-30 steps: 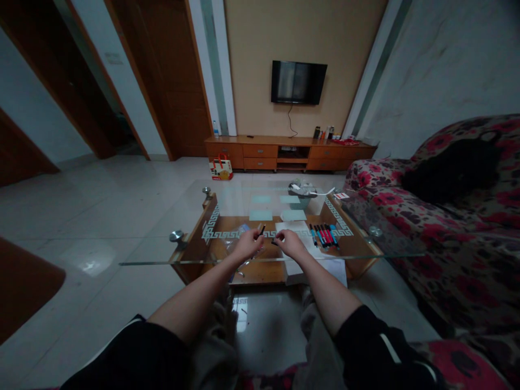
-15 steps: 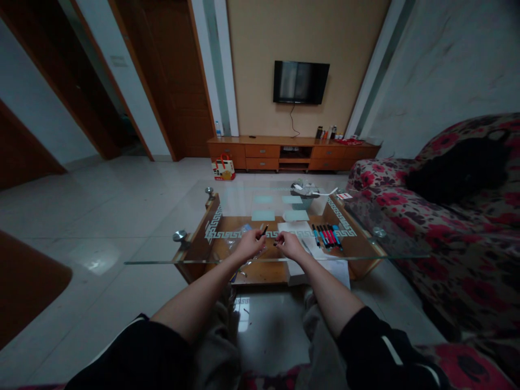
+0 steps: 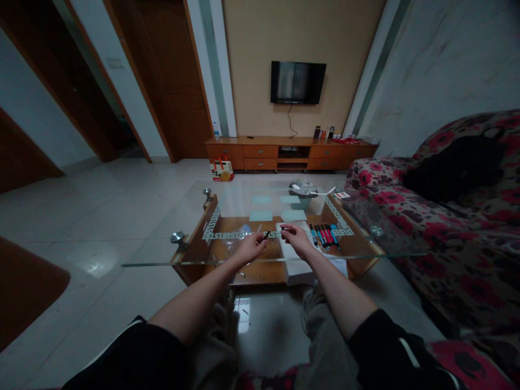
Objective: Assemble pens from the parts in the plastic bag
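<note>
Black sleeves pushed above bare forearms, a white stripe on the right sleeve [image 3: 408,352], grey trousers [image 3: 325,336].

Roughly seven pens [image 3: 324,236] in a row on the bench [image 3: 190,216], too bunched to count exactly. Four pale squares [image 3: 260,215], one basket [image 3: 301,201], one white sheet [image 3: 293,250].

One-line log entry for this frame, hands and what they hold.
left hand: holds dark pen | right hand: pinches small dark piece, unclear | hands apart over glass table | row of pens right of right hand
</note>
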Available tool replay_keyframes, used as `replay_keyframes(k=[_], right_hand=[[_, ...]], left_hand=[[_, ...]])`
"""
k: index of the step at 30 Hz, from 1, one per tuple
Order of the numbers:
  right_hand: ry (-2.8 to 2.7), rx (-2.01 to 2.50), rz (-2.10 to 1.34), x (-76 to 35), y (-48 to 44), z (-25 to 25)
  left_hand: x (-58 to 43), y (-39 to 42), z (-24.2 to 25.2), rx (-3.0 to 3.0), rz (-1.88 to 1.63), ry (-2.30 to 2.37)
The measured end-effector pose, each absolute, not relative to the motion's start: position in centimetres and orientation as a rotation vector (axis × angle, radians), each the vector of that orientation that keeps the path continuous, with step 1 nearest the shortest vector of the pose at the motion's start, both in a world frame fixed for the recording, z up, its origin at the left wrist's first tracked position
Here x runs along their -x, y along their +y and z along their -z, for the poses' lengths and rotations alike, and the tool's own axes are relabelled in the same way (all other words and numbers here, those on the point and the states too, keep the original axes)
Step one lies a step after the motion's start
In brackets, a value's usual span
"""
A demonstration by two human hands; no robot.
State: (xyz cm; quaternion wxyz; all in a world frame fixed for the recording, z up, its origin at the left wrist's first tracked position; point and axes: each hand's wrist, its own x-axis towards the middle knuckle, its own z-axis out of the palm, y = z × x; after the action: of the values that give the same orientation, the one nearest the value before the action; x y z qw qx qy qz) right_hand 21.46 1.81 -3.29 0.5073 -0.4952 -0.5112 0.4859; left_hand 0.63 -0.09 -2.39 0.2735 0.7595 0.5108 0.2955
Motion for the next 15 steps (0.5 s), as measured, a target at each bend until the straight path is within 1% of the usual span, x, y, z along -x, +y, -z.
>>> replay_keyframes(k=[8, 15], right_hand=[[-1.201, 1.244, -1.153, -21.42, 1.85, 3.26], [-1.202, 1.189, -1.147, -21.12, 1.82, 3.0]], left_hand=[[-0.64, -0.19, 2.34, -2.104, -0.773, 1.352], [-0.66, -0.34, 2.03, -2.15, -0.772, 1.332]])
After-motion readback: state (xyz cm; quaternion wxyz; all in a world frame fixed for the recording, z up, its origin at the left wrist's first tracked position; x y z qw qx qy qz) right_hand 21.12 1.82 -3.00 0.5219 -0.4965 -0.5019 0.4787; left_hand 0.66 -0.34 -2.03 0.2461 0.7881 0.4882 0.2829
